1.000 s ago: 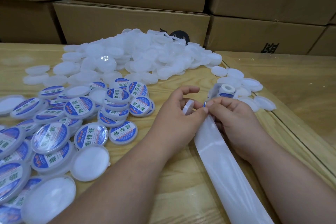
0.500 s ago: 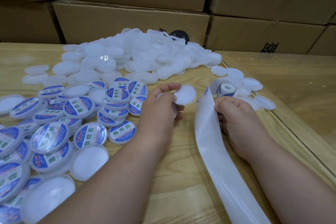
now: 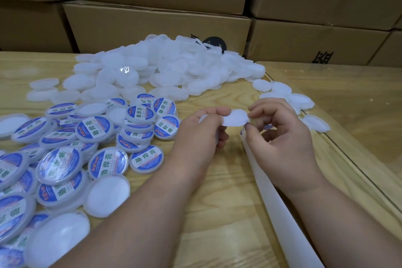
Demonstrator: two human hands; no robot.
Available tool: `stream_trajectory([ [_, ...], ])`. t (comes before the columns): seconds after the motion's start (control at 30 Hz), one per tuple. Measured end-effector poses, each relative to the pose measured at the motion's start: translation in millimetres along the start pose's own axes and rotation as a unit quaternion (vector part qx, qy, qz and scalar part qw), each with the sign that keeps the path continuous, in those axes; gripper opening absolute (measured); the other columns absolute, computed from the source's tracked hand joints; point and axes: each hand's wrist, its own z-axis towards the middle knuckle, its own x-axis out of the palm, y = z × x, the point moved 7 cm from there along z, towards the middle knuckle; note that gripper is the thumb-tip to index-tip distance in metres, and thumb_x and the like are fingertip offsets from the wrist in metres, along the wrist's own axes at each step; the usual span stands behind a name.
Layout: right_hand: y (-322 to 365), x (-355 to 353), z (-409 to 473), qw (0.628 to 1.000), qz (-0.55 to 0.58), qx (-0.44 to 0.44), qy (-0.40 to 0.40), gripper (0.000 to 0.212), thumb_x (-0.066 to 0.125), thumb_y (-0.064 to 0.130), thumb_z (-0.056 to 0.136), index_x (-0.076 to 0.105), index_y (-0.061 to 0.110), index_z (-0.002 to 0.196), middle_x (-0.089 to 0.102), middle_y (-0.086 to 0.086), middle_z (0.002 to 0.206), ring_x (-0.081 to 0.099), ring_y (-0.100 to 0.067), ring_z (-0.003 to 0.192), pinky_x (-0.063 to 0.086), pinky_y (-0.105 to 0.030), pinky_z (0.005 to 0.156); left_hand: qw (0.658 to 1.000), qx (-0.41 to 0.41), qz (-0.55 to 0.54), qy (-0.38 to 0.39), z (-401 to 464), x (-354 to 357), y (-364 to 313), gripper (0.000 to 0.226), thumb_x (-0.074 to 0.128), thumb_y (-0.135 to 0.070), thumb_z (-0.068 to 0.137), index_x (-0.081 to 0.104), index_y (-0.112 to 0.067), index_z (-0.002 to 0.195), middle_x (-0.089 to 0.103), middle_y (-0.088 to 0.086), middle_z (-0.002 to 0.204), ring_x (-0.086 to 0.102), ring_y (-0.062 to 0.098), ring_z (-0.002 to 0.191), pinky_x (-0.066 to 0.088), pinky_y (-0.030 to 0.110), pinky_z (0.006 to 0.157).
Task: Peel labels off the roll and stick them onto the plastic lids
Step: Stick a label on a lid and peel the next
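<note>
My left hand [image 3: 201,137] and my right hand [image 3: 285,137] meet above the wooden table. Between them is a round white label [image 3: 236,118], blank side towards me. My left thumb and forefinger pinch its left edge, my right fingertips pinch its right edge. A plain lid's rim [image 3: 217,140] shows under my left fingers. The white backing strip [image 3: 272,198] runs from under my right hand to the bottom right. My right hand hides the roll. Labelled blue-and-white lids [image 3: 102,130] lie piled at the left.
A big heap of plain white lids [image 3: 174,67] lies at the back of the table [image 3: 217,213]. A few more plain lids [image 3: 317,123] sit right of my right hand. Stacked cardboard boxes [image 3: 152,26] wall off the far side.
The label has come off the strip in my left hand. My right hand has let go of the strip, which dropped flat, and has moved up to pinch the label's right edge.
</note>
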Motion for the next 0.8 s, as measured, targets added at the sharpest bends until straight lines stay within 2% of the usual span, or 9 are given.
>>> stream_trajectory([
  [0.1, 4.8, 0.3, -0.2, 1.000, -0.011, -0.021, 0.004, 0.034, 0.064, 0.000, 0.079, 0.062, 0.033, 0.089, 0.064, 0.016, 0.102, 0.060, -0.009, 0.084, 0.042, -0.014, 0.057, 1.000, 0.000, 0.006, 0.007, -0.3, 0.9, -0.6, 0.030, 0.055, -0.021, 0.070, 0.077, -0.016, 0.089, 0.065, 0.006, 0.080, 0.055, 0.016, 0.060, 0.045, 0.028, 0.057],
  [0.23, -2.2, -0.5, -1.2, 1.000, 0.018, 0.026, -0.002, 0.028, 0.067, 0.008, 0.080, 0.065, 0.036, 0.085, 0.068, 0.011, 0.095, 0.058, -0.007, 0.073, 0.043, -0.017, 0.057, 1.000, 0.010, 0.020, 0.016, -1.6, 2.3, -2.2, 0.030, 0.054, -0.021, 0.072, 0.076, -0.013, 0.092, 0.066, 0.002, 0.072, 0.055, 0.014, 0.059, 0.046, 0.025, 0.055],
  [0.3, -6.2, -0.5, -1.4, 0.998, 0.032, 0.047, -0.003, 0.020, 0.070, 0.014, 0.081, 0.066, 0.033, 0.084, 0.069, 0.011, 0.089, 0.058, -0.006, 0.070, 0.045, -0.021, 0.055, 1.000, 0.016, 0.015, 0.017, -2.6, 2.9, -3.2, 0.022, 0.056, -0.017, 0.083, 0.075, -0.012, 0.093, 0.066, 0.000, 0.069, 0.055, 0.013, 0.059, 0.046, 0.023, 0.053],
  [0.4, -8.8, 1.3, -1.7, 0.998, 0.029, 0.055, 0.006, 0.020, 0.071, 0.016, 0.080, 0.066, 0.034, 0.085, 0.069, 0.011, 0.085, 0.057, -0.007, 0.067, 0.046, -0.022, 0.053, 1.000, 0.012, -0.003, 0.014, -3.6, 2.2, -3.8, 0.022, 0.052, -0.010, 0.094, 0.074, -0.011, 0.093, 0.067, 0.000, 0.069, 0.055, 0.012, 0.057, 0.046, 0.021, 0.051],
  [0.47, -11.8, 1.7, -1.8, 0.998, 0.021, 0.061, 0.006, 0.020, 0.070, 0.017, 0.080, 0.067, 0.036, 0.086, 0.067, 0.007, 0.082, 0.055, -0.012, 0.063, 0.044, -0.020, 0.053, 1.000, 0.009, -0.012, 0.020, -3.5, 3.5, -3.9, 0.020, 0.056, -0.015, 0.086, 0.073, -0.010, 0.094, 0.067, 0.002, 0.071, 0.055, 0.013, 0.056, 0.047, 0.022, 0.051],
  [0.57, -14.7, 1.9, -2.3, 0.998, 0.009, 0.067, 0.009, 0.017, 0.066, 0.024, 0.078, 0.068, 0.037, 0.088, 0.064, 0.006, 0.077, 0.051, -0.016, 0.057, 0.042, -0.018, 0.052, 1.000, 0.001, -0.006, 0.018, -1.8, 2.8, -1.8, 0.031, 0.055, -0.020, 0.072, 0.074, -0.010, 0.094, 0.068, 0.003, 0.073, 0.056, 0.015, 0.058, 0.048, 0.024, 0.053],
  [0.7, -14.4, 3.0, -2.8, 0.998, 0.003, 0.061, 0.022, 0.027, 0.061, 0.014, 0.078, 0.067, 0.037, 0.091, 0.062, 0.015, 0.076, 0.048, -0.009, 0.052, 0.039, -0.015, 0.051, 1.000, -0.007, -0.018, 0.006, 0.9, -1.5, 1.2, 0.033, 0.055, -0.018, 0.070, 0.075, -0.011, 0.095, 0.069, 0.004, 0.077, 0.058, 0.017, 0.060, 0.049, 0.026, 0.054],
  [0.8, -14.9, 4.1, -3.4, 0.997, -0.001, 0.069, 0.035, 0.028, 0.060, 0.014, 0.079, 0.067, 0.038, 0.092, 0.063, 0.011, 0.077, 0.043, -0.008, 0.047, 0.040, -0.018, 0.050, 0.999, -0.014, -0.041, 0.001, 1.6, -2.7, 1.6, 0.033, 0.056, -0.018, 0.071, 0.075, -0.010, 0.096, 0.069, 0.004, 0.077, 0.057, 0.016, 0.058, 0.048, 0.026, 0.053],
])
